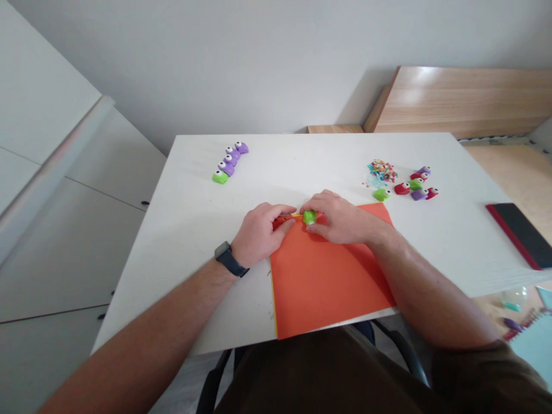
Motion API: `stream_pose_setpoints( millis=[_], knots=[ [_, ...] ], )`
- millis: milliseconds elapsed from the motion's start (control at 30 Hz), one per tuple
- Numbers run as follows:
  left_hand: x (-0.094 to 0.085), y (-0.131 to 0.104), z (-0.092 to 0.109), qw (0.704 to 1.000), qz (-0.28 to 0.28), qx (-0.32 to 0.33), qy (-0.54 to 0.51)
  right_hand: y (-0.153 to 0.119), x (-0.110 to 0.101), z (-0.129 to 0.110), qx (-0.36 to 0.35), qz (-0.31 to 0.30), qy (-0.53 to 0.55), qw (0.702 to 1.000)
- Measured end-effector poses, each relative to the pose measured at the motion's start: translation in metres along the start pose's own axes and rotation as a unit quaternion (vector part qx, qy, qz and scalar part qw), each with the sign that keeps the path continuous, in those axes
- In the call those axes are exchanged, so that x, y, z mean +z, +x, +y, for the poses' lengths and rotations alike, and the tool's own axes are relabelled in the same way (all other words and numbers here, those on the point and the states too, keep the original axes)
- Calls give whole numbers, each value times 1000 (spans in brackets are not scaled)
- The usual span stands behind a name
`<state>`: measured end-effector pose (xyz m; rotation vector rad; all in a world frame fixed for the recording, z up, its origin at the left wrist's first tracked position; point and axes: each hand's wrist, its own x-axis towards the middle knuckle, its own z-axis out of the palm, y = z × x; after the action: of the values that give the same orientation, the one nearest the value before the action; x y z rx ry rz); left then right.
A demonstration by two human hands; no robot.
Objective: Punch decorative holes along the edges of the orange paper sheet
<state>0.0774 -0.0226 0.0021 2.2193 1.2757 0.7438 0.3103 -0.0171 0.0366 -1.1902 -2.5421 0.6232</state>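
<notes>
While both your forearms reach in from the near edge of the white table (196, 230), your hands meet, just apart, over the far edge of the orange sheet (332, 282). Your left hand (259, 233) comes in from the left, knuckles up, with a dark watch (230, 259) at the wrist; its thumb and forefinger point inward at the sheet's far left corner. Something red shows between them, but the fingers hide most of it, so I cannot tell whether you are pinching it firmly. Your right hand (340, 218) arches in from the right, palm down, its thumb on the near side and its fingers on the far side of a small green toy (309, 217). That grip is closed on the toy, which sits at the sheet's far edge, just beside your left fingertips.

Your right forearm crosses the sheet's right side and covers part of it. A yellow edge (273, 299) peeks out along the left side, under the orange.

Beyond your left hand, four purple toys (232, 156) and a green one with round eyes stand in a slanting row, well apart from the sheet. Beyond your right arm lie a heap of tiny coloured pieces (383, 170), a lone green toy (381, 195) near it, and a cluster of red, purple and green toys (416, 184). Farther right, a dark flat object (524, 233) with a red edge lies at the table's side.
</notes>
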Motion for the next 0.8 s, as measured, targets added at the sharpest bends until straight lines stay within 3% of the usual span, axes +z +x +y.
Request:
stream_pose_setpoints(
  millis=[800],
  knots=[
    [1,2,1,1000,-5,19,15,0,6,4,13,1,-5,1000]
  ],
)
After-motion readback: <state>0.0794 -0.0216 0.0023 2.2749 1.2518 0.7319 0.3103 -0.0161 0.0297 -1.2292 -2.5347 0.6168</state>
